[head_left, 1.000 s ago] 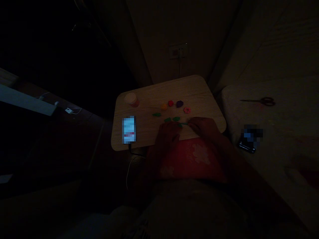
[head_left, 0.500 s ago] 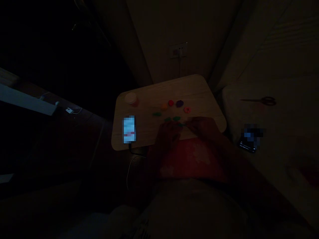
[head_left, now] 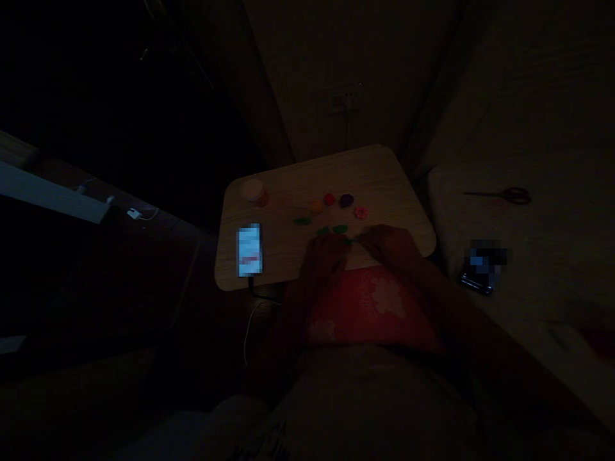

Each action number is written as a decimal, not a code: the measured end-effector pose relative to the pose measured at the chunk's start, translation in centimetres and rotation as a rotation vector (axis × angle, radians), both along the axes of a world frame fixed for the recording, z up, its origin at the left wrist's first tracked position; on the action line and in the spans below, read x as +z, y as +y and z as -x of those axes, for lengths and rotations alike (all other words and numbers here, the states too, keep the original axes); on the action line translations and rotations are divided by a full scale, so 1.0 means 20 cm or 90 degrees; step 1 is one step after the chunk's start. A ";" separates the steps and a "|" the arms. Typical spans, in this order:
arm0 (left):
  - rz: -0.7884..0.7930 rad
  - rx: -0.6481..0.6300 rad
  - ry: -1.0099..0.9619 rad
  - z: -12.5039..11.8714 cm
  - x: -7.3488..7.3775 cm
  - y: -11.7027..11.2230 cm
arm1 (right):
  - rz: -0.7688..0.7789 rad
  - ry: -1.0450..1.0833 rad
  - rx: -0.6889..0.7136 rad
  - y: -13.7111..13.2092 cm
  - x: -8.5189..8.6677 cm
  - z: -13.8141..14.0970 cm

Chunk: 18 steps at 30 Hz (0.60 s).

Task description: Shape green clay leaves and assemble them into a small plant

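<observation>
In very dim light, my left hand rests at the table's near edge, fingers bent onto a small green piece. My right hand comes in from the right with its fingers pressed together; a thin sliver shows at the fingertips, too dark to name. Just beyond my hands lie green leaf-shaped pieces and another green piece. Farther back are an orange lump, a red ball, a dark purple lump and a pink-red flower-shaped piece.
The small wooden table also bears a lidded tub and a lit phone with a cable. At right, scissors and a second phone lie on a pale surface. A wall socket is behind.
My hands stay almost in place around the green piece, with only slight finger shifts. The loose pieces have not moved.
</observation>
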<state>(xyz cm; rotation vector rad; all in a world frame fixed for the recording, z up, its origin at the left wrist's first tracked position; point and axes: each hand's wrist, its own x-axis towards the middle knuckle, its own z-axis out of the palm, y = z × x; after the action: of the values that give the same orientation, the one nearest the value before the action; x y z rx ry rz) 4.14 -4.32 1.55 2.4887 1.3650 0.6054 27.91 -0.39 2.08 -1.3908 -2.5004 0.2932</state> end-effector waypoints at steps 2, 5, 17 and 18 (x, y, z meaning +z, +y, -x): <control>0.003 0.004 -0.002 0.00 0.00 0.00 | -0.003 0.008 0.008 0.00 0.00 0.00; 0.002 0.000 0.001 0.00 0.00 0.00 | -0.012 0.017 -0.001 0.00 0.00 0.00; 0.010 0.007 -0.016 0.01 0.00 0.00 | -0.026 -0.009 -0.010 -0.01 0.00 0.02; 0.009 0.007 -0.018 0.01 0.00 0.00 | -0.028 -0.004 -0.016 -0.01 -0.01 0.02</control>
<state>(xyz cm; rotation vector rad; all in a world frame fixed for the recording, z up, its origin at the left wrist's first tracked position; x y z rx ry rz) 4.04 -4.27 1.47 2.4542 1.3682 0.6292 27.46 -0.52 1.87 -1.4074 -2.4764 0.2278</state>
